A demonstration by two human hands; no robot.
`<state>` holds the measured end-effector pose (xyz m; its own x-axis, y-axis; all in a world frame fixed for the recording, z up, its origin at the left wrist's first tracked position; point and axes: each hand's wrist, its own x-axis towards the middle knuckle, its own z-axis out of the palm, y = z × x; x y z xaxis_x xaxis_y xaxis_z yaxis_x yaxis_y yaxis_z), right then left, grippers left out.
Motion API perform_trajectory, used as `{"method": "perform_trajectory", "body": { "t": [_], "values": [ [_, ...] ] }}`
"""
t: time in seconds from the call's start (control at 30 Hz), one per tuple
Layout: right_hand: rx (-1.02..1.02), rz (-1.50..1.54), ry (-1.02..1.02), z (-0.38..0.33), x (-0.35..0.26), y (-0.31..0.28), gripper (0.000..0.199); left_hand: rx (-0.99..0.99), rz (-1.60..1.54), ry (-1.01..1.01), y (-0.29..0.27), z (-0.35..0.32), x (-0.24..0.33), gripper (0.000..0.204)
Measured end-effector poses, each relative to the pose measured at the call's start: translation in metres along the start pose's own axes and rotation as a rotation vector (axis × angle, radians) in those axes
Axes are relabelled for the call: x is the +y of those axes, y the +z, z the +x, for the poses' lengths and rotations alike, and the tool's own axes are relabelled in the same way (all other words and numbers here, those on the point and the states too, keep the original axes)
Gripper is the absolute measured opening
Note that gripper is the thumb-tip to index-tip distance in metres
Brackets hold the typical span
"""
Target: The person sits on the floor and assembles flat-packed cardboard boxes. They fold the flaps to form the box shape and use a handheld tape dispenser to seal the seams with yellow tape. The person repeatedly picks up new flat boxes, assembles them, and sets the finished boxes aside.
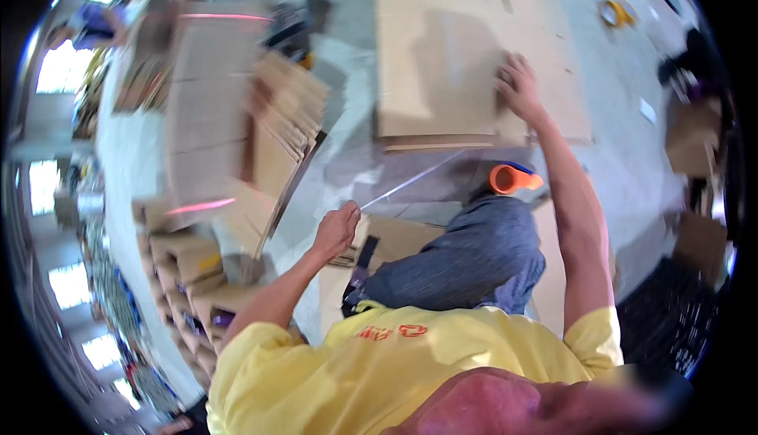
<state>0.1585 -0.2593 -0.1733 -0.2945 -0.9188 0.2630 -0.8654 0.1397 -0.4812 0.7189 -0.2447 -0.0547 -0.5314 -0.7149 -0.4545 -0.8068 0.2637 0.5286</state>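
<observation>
A flat stack of brown cardboard sheets [442, 64] lies on the floor in front of me. My right hand [517, 88] rests on its top sheet towards the right side, fingers apart and slightly bent, holding nothing. My left hand [335, 232] is closed on one end of a thin whitish strap [414, 176]. From there the strap runs taut up to the right, as far as the near edge of the stack, where its other end is lost from sight. An orange ring-shaped roll [513, 178] is beside my bent knee, below the stack.
Bundled cardboard [213, 103] stands at the left, with fanned, folded sheets [284, 119] against it. Several open cartons [189, 269] are lower left. A yellow tape roll [616, 13] lies on the floor at the far right. Another person [99, 24] is at the upper left.
</observation>
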Motion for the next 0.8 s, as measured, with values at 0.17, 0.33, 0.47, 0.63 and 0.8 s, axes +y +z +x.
{"method": "perform_trajectory", "body": {
  "t": [0.17, 0.33, 0.47, 0.63, 0.8],
  "values": [
    [0.094, 0.087, 0.037, -0.105, -0.061, -0.044, 0.037, -0.016, 0.486, -0.29, -0.012, -0.114, -0.188, 0.019],
    [0.113, 0.007, 0.185, -0.216, -0.053, -0.084, 0.037, -0.117, 0.587, -0.596, -0.029, -0.227, -0.27, 0.02],
    [0.14, -0.157, 0.365, -0.321, -0.011, -0.132, 0.034, -0.262, 0.658, -0.824, -0.037, -0.283, -0.333, 0.034],
    [0.128, -0.262, 0.644, -0.443, 0.02, -0.171, 0.034, -0.783, 0.599, -0.566, -0.079, -0.398, -0.405, 0.033],
    [0.111, -0.282, 0.856, -0.502, 0.019, -0.173, 0.036, -0.534, 0.617, -0.88, -0.069, -0.432, -0.356, 0.035]
  ]
}}
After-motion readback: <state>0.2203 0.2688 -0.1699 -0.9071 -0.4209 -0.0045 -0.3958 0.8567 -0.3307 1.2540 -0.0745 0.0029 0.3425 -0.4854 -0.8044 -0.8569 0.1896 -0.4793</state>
